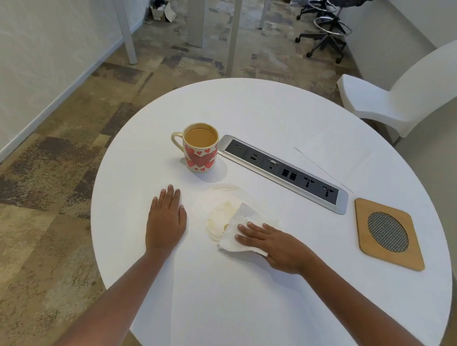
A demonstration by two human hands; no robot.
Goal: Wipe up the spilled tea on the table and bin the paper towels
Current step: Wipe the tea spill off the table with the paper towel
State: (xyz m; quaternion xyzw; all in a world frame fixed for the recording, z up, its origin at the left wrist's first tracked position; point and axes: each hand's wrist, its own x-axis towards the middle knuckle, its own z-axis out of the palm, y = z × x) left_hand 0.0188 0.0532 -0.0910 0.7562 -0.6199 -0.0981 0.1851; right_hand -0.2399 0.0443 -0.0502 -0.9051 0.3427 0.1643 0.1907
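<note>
While my right hand (pixel 274 244) presses flat, fingers spread, on the paper towel (pixel 241 226) at frame centre, left hand (pixel 166 219) lying open and empty, I sweep leftward over the spilled tea (pixel 219 217), keeping clear of the mug (pixel 200 148).

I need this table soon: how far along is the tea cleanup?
Nothing looks finished. In hand: the right hand presses a paper towel at the spilled tea; the left hand rests flat. Left: pale smears remain, and binning the towel; no bin shows.
</note>
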